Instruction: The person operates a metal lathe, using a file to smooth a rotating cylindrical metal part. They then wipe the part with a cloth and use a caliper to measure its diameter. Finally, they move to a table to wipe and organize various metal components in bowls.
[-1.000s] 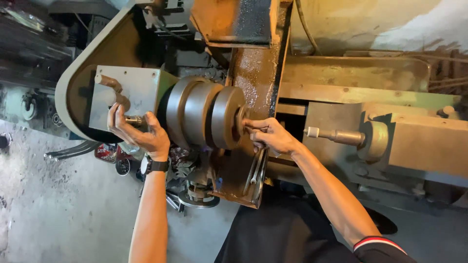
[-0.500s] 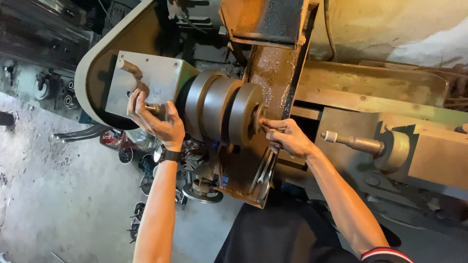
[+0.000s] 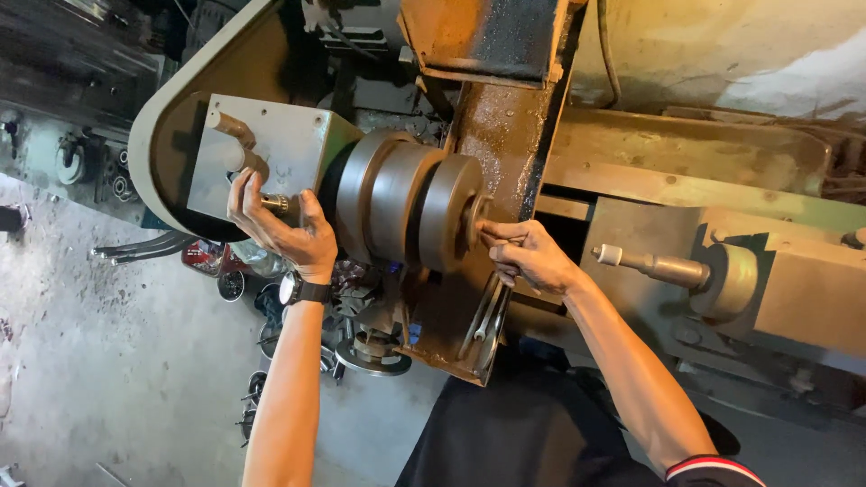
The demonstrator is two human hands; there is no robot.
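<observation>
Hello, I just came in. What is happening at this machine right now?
A person is working at a lathe with both bare hands. The left hand, with a wristwatch on the wrist, grips a small metal knob on the grey headstock box. The right hand has its fingertips against the face of the round grey chuck. The tailstock stands apart to the right. Loose metal parts lie below the machine.
</observation>
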